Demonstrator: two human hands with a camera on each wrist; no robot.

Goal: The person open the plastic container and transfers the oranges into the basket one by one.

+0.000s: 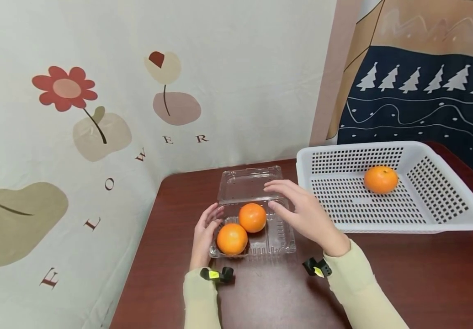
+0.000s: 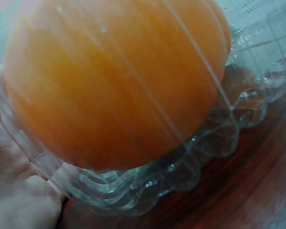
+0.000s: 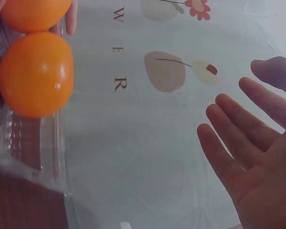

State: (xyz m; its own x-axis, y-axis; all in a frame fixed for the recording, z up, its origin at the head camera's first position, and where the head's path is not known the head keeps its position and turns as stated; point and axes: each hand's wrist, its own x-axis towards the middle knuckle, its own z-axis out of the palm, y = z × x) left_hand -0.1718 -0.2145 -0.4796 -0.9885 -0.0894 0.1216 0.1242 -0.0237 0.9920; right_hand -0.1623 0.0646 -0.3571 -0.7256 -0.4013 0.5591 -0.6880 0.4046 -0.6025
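A clear plastic clamshell box point(image 1: 277, 233) lies with its lid point(image 1: 248, 183) folded back toward the wall. Two oranges sit in its left part: a nearer orange point(image 1: 232, 239) and, just behind it, a farther orange point(image 1: 252, 218). My left hand point(image 1: 204, 235) rests along the box's left wall, fingers lightly bent by the rim. The left wrist view shows an orange point(image 2: 119, 86) close behind the clear wall, with the hand point(image 2: 19, 181) outside it. My right hand point(image 1: 306, 212), fingers spread and holding nothing, hovers over the box's right side, apart from the oranges.
To the right stands a white perforated plastic basket point(image 1: 438, 224) holding one orange point(image 1: 380, 179). Everything rests on a dark red-brown table point(image 1: 269, 292). A printed cloth point(image 1: 236, 68) hangs behind and to the left, close to the table's edge.
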